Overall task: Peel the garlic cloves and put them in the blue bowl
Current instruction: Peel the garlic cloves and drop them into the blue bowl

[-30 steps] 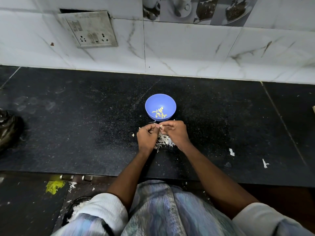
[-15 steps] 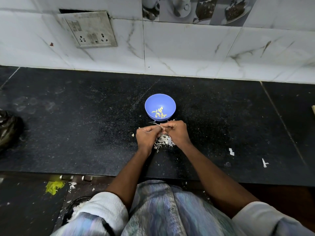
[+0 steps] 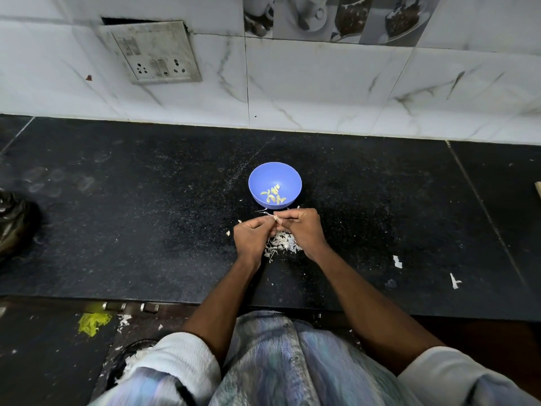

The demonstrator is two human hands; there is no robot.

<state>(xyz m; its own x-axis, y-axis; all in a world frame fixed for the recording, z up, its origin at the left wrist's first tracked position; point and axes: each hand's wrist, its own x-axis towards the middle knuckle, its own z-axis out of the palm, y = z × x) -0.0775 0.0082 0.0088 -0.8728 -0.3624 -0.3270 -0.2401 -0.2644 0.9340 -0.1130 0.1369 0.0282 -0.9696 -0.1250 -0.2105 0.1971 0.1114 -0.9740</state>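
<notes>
A small blue bowl (image 3: 265, 177) stands on the black counter with several peeled yellowish garlic cloves (image 3: 274, 195) in its bottom. Just in front of it my left hand (image 3: 251, 238) and my right hand (image 3: 304, 232) meet fingertip to fingertip, both pinching one small garlic clove (image 3: 276, 220) that is mostly hidden by the fingers. A heap of white garlic skins (image 3: 282, 243) lies on the counter under and between my hands.
The black granite counter (image 3: 131, 215) ends at a white tiled wall with a socket plate (image 3: 152, 52). A dark crumpled bag (image 3: 13, 224) sits at the left edge. White scraps (image 3: 397, 261) lie to the right. The counter's front edge runs just before my body.
My hands have stayed in the same spot before the bowl; only the fingertips have shifted slightly on the clove.
</notes>
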